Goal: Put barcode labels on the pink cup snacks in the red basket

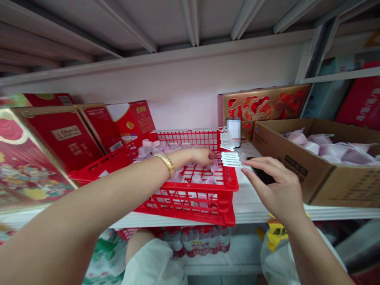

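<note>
A red plastic basket (184, 198) with open-grid walls stands on the white shelf. Inside it lie several small pale pink cups (154, 147), some bearing barcode labels. My left hand (202, 156), a gold band at its wrist, reaches over the basket's right part. Its fingers are closed on a small pink cup (214, 166) with a barcode, mostly covered by the fingers. To the right of the basket, my right hand (276, 182) pinches a strip of white barcode labels (230, 159) between thumb and fingers. More white labels (227, 141) hang at the basket's back right corner.
On the right, an open cardboard box (285, 166) holds more pale pink cups (341, 150). A gold and red box (264, 107) leans at the back, near a blurred-out phone-like object (233, 132). Red gift boxes (65, 134) stand left. Bottled drinks (204, 240) sit below; shelf beams run overhead.
</note>
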`<state>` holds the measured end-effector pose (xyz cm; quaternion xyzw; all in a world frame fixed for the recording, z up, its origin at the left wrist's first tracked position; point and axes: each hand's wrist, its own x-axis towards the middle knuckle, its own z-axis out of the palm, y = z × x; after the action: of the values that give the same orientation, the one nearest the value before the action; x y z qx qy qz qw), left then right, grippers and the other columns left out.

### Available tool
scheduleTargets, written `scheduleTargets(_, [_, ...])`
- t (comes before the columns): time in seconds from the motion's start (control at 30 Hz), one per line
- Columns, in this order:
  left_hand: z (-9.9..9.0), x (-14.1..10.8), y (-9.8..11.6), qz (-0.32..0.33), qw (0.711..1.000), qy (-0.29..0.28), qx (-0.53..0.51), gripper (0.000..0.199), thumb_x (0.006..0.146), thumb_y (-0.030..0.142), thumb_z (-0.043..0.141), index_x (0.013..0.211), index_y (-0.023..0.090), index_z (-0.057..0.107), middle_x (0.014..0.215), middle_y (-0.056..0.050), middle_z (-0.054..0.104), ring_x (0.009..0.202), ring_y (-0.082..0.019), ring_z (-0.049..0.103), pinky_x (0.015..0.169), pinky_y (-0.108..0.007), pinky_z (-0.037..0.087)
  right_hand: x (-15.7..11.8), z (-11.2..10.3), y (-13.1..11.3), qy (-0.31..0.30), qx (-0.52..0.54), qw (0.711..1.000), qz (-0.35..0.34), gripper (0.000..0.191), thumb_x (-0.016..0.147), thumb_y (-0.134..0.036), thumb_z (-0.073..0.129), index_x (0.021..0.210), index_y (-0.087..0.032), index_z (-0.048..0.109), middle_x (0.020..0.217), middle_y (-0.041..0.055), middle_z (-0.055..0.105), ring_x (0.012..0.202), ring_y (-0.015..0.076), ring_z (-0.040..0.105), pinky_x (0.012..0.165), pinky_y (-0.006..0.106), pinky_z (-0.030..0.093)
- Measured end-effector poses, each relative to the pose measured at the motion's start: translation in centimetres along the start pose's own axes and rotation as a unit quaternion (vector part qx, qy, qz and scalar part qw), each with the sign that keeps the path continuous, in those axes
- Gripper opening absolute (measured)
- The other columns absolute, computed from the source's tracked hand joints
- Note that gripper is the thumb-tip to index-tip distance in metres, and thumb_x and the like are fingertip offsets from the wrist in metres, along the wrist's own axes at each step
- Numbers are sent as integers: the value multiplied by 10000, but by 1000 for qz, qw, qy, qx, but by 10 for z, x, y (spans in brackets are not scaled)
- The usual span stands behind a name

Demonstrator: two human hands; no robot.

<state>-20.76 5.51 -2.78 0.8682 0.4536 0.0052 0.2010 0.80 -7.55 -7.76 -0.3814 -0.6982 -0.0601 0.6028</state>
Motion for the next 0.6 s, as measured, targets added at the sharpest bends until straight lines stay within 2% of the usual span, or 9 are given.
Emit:
scheduleTargets(0.13, [9, 6, -1, -1, 999, 1, 41, 217, 783, 122, 571, 910, 156, 744, 831, -32, 743, 688, -138, 551, 631, -211, 410, -1, 1, 2, -3, 3, 1000, 6, 100, 853, -286, 705, 923, -242, 762, 901, 42, 750, 831, 191, 696, 775, 355, 543])
scheduleTargets(0.33, [10, 0, 7, -2, 1000, 3, 30, 208, 680, 70, 663, 859, 148, 735, 679, -4, 685, 617, -143, 571, 628, -226, 452, -1, 6, 2, 3, 10, 1000, -8, 80, 849, -252, 715, 912, -235, 762, 864, 27, 749, 798, 171, 685, 746, 327, 525])
scheduleTargets(0.5, [8, -7, 14, -126, 986, -105, -12, 309, 709, 98, 660, 1017, 114, 684, 670, -15, 672, 577, -154, 614, 595, -254, 500, 0, 8, 1, 15, 8, 1000, -14, 63, 857, -257, 708, 880, -230, 759, 844, 29, 750, 773, 169, 680, 738, 328, 515])
scheduleTargets(0.6, [4, -10, 16, -105, 987, -108, 62, 357, 681, 119, 694, 1038, 135, 681, 816, -26, 716, 658, -146, 621, 608, -222, 481, 0, 9, 0, 17, 9, 1000, -8, 68, 862, -270, 703, 864, -228, 756, 832, 31, 747, 771, 175, 679, 736, 335, 513])
